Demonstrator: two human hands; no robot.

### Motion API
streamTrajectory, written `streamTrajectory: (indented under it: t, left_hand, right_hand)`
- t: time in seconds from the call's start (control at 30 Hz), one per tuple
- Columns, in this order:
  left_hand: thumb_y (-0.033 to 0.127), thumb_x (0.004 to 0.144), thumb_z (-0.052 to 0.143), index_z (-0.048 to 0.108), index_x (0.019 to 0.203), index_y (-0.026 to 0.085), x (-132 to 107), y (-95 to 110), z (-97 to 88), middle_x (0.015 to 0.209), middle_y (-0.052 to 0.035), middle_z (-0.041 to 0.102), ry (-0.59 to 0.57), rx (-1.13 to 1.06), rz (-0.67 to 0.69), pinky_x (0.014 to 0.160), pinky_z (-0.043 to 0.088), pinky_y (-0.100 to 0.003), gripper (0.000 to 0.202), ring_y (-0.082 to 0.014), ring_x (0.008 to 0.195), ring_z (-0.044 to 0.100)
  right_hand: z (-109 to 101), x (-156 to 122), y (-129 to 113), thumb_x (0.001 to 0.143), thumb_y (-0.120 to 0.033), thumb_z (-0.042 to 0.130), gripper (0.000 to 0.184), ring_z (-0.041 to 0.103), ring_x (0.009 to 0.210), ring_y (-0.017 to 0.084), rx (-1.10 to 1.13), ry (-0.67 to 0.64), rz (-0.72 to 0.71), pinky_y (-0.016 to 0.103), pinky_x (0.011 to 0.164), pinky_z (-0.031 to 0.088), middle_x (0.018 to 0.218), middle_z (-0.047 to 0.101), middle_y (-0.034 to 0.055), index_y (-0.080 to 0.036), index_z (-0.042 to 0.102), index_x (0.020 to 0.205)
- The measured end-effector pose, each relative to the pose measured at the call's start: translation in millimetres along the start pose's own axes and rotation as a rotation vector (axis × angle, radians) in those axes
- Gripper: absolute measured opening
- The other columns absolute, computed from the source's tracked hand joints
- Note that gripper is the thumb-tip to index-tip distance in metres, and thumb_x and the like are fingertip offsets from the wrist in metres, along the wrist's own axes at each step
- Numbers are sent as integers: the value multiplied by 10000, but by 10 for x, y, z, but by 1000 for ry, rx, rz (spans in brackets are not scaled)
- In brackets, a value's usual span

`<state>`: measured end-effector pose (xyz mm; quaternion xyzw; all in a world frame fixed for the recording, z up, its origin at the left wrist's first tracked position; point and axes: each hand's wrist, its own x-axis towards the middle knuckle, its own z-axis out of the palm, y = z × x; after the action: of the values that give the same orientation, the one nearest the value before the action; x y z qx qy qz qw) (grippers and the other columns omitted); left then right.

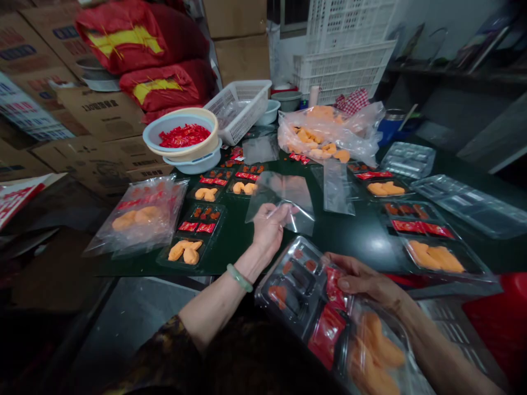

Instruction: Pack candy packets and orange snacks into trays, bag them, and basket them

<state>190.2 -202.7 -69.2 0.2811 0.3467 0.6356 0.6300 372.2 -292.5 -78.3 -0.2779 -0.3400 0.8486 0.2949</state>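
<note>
The left hand (pixel 269 227) pinched a clear bag (pixel 286 200) in a narrow grip, thumb and fingers closed on the thin, creased film, just above the table (pixel 354 236). A jade bangle (pixel 239 278) sat on that wrist.

The right hand (pixel 364 280) held a clear tray (pixel 302 288) in a wider grip, its fingers spread across the top. The tray was tilted and close to the camera, low in the right of the view and past the table's near edge. Its moulded compartments held orange pieces (pixel 376 351) at one end, red sachets (pixel 327 334) in the middle, and small reddish bits (pixel 288 269) at the other (too blurred to name).

More filled trays (pixel 432 247) lay on the dark green table, and a bagged tray (pixel 138 216) lay to the left. Beyond the hands was a loose bag of orange pieces (pixel 325 134). Empty trays (pixel 469 206) lay stacked at the right. Farther back stood a bowl of red sachets (pixel 183 135), a white basket (pixel 239 109) and white crates (pixel 343 66), with cartons (pixel 99 115) and red sacks (pixel 142 55) at the left.
</note>
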Motion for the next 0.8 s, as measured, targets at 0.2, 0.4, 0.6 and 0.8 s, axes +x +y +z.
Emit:
streamTrajectory:
  t: [0.2,0.4,0.6,0.8]
  left_hand:
    - [337,583,792,373,583,166,-151,-58,-25,678,-6,641,-76,67,-96,608,488,-264,453,-180,698,668]
    - [426,643,735,514,552,133,-157,-135,-191,592,-10,600,-71,349,-106,512,424,-219,378,-97,539,558]
    - [370,637,745,577,545,125,-184,-221,-242,552,2,564,-258,593,41,502,377,-211,310,-87,532,505]
    - [438,666,713,536,524,136,-156,-248,-184,538,-5,561,-230,566,-30,470,376,-209,378,-91,505,516]
  right_hand:
    - [29,152,56,630,-203,766,315,572,569,77,52,-3,-37,184,557,462,705,610,-13,-141,568,867]
    - [-43,-37,68,689,-215,722,270,604,601,95,30,207,-114,196,579,484,731,621,-16,-171,560,900]
    - [-57,-113,73,680,-242,726,302,619,588,114,-9,227,-104,240,608,510,722,633,-18,-188,553,921]
    - [-63,-151,92,678,-230,734,285,588,552,82,19,216,-154,178,527,476,712,617,-26,-175,539,878]
